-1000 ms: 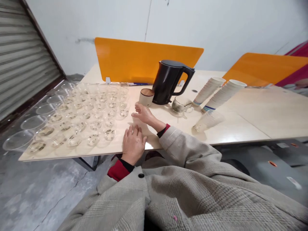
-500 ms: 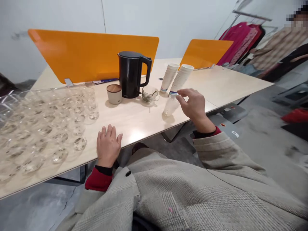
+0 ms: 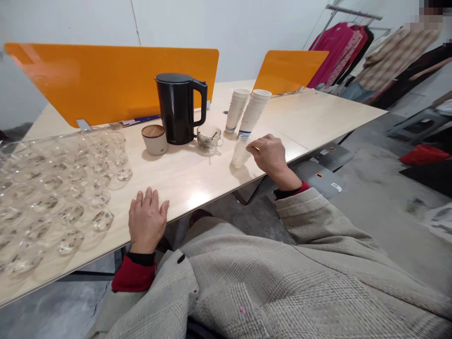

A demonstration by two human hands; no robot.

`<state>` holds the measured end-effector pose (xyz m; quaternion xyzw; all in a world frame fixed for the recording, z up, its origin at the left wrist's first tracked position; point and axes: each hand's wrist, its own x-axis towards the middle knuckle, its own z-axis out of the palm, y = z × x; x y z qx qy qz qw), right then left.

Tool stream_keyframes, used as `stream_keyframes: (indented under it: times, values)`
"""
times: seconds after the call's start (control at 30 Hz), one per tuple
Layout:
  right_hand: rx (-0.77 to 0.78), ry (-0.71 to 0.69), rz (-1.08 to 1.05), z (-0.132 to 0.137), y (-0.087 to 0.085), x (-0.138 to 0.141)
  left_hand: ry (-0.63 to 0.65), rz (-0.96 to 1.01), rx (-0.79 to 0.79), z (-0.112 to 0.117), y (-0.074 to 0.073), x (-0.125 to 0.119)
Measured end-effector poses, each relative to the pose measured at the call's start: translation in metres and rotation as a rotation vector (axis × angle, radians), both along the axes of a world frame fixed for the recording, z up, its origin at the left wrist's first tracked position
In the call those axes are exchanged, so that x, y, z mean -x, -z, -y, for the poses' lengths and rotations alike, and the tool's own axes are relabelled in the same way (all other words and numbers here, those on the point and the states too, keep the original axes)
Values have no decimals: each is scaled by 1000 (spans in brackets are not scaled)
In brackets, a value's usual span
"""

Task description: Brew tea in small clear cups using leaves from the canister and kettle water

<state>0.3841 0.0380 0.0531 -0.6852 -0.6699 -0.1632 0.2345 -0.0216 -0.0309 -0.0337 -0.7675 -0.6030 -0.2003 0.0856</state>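
My left hand (image 3: 146, 220) lies flat on the pale wooden table (image 3: 183, 176) near its front edge, fingers stretched out, holding nothing. My right hand (image 3: 269, 153) reaches to a stack of clear plastic cups (image 3: 240, 153) lying tilted on the table; its fingertips pinch the stack's top rim. Several clear plastic cups (image 3: 70, 179) with something small in each stand in rows on the left. A black kettle (image 3: 178, 108), a white jar with a wooden lid (image 3: 154, 139) and a glass cup with a spoon (image 3: 207, 136) stand behind.
Two leaning stacks of white paper cups (image 3: 247, 110) stand behind the clear stack. Orange divider panels (image 3: 106, 80) rise along the table's back. Clothes hang on a rack (image 3: 356, 42) at the far right, where another person stands. The floor is grey concrete.
My right hand moved from the jar by the kettle rightward to the clear cup stack and closed its fingers on the rim. My view swung right. The left hand stayed flat.
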Motion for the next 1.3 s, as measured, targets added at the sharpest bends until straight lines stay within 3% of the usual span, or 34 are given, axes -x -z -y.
stream_keyframes:
  times: [0.33,0.57,0.77,1.03,1.2,1.3]
  values:
    - [-4,55,131,2,0,6,12,69,7,-1,3,1]
    - [53,117,85,3,-3,1,18,48,3,-1,1,0]
    - [19,52,23,3,-2,-3,18,58,1,0,2,1]
    - [-88,4,-94,0,3,-11,12,82,15,1,3,1]
    - [-223,31,-88,16,-13,-3,-12,69,42,3,0,-1]
    - [-348,-38,-123,24,-23,19,-27,46,64,4,-1,-3]
